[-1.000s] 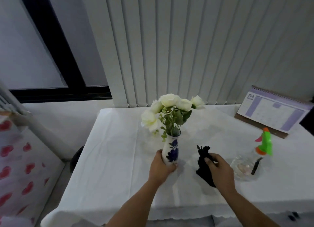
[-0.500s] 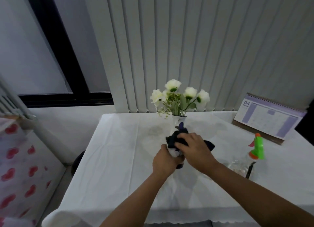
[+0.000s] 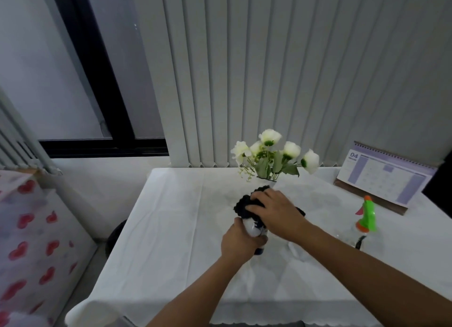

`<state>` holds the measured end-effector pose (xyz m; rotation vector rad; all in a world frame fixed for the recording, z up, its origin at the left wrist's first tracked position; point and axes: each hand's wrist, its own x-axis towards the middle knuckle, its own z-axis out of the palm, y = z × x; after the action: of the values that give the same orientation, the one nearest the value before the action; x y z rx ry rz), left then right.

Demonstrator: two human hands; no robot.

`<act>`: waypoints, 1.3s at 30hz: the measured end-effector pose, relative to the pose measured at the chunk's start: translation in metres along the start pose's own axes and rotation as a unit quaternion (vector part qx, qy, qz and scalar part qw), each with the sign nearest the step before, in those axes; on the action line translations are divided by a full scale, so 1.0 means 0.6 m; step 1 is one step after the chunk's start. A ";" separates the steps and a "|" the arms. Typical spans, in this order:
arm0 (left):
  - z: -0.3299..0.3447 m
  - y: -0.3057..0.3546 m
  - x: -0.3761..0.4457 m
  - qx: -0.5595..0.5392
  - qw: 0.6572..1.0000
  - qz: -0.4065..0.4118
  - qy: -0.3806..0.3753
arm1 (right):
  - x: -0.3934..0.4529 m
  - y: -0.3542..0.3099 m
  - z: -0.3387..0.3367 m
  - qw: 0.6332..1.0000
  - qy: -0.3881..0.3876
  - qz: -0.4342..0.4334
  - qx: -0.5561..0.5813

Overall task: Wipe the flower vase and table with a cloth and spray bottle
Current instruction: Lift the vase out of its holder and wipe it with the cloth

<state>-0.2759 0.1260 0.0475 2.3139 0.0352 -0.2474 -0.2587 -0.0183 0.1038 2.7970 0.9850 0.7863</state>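
A white vase with blue flower print [image 3: 254, 229] holds white flowers [image 3: 274, 153] and is lifted and tilted away from me over the table [image 3: 171, 229]. My left hand [image 3: 238, 243] grips the vase's lower body. My right hand [image 3: 276, 210] presses a black cloth [image 3: 244, 203] against the upper part of the vase, hiding its neck. A clear spray bottle with a green and orange head [image 3: 367, 215] stands on the table at the right, untouched.
A desk calendar [image 3: 384, 177] leans at the table's back right. Vertical blinds hang behind the table, a dark window frame at the left. A heart-patterned cover [image 3: 29, 241] stands left of the table. The white tablecloth has a scalloped front edge.
My right hand carried the black cloth from the table onto the vase. My left hand lifted and tilted the vase, so the flowers now point away from me.
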 end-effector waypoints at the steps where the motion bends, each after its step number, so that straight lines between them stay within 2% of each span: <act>1: 0.000 0.000 -0.002 -0.007 1.000 0.000 -0.003 | 0.004 0.009 -0.003 0.999 0.022 0.041 0.015; 2: 0.000 0.000 -0.004 -0.016 1.000 0.002 -0.008 | 0.006 0.017 -0.005 0.992 0.051 0.104 0.056; 4: -0.003 0.000 -0.007 -0.038 0.999 0.006 -0.027 | -0.002 0.027 -0.006 0.946 0.107 0.252 0.175; 6: -0.009 0.000 -0.006 -0.075 0.996 0.013 -0.054 | -0.021 0.019 0.006 0.877 0.131 0.370 0.276; 8: -0.018 -0.003 -0.005 -0.115 0.990 0.026 -0.075 | -0.046 -0.005 0.019 0.789 0.126 0.460 0.386; 9: -0.023 -0.005 -0.003 -0.128 0.988 0.034 -0.078 | -0.061 -0.018 0.026 0.751 0.117 0.489 0.429; 10: -0.028 -0.008 -0.001 -0.136 0.987 0.040 -0.080 | -0.076 -0.030 0.030 0.731 0.106 0.497 0.455; 14: -0.047 -0.016 0.005 -0.153 0.982 0.049 -0.095 | -0.080 -0.047 0.019 0.727 0.088 0.483 0.481; 19: -0.055 -0.010 0.009 -0.158 0.976 0.063 -0.139 | -0.006 0.001 -0.010 0.688 0.170 0.505 0.494; 22: -0.056 -0.002 0.011 -0.200 0.968 0.065 -0.136 | -0.013 -0.009 -0.003 0.670 0.120 0.508 0.528; 25: -0.065 -0.001 0.026 -0.228 0.966 0.062 -0.100 | -0.065 -0.063 0.030 0.656 0.078 0.540 0.521; 28: -0.075 -0.003 0.041 -0.238 0.967 0.055 -0.073 | -0.092 -0.109 0.040 0.668 0.078 0.536 0.510; 31: -0.071 -0.011 0.047 -0.249 0.964 0.050 -0.086 | -0.084 -0.121 0.041 0.679 0.087 0.539 0.490; 34: -0.068 -0.019 0.054 -0.253 0.958 0.058 -0.123 | -0.076 -0.099 0.044 0.629 0.112 0.570 0.516; 36: -0.061 -0.019 0.061 -0.250 0.956 0.066 -0.141 | -0.082 -0.081 0.050 0.621 0.074 0.576 0.526; 39: -0.045 -0.027 0.069 -0.241 0.961 0.063 -0.123 | -0.105 -0.092 0.069 0.630 -0.026 0.576 0.520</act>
<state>-0.2327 0.1546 0.0458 1.7808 -0.1595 -0.4112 -0.3113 -0.0089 0.0273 4.2790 -1.0391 -0.0422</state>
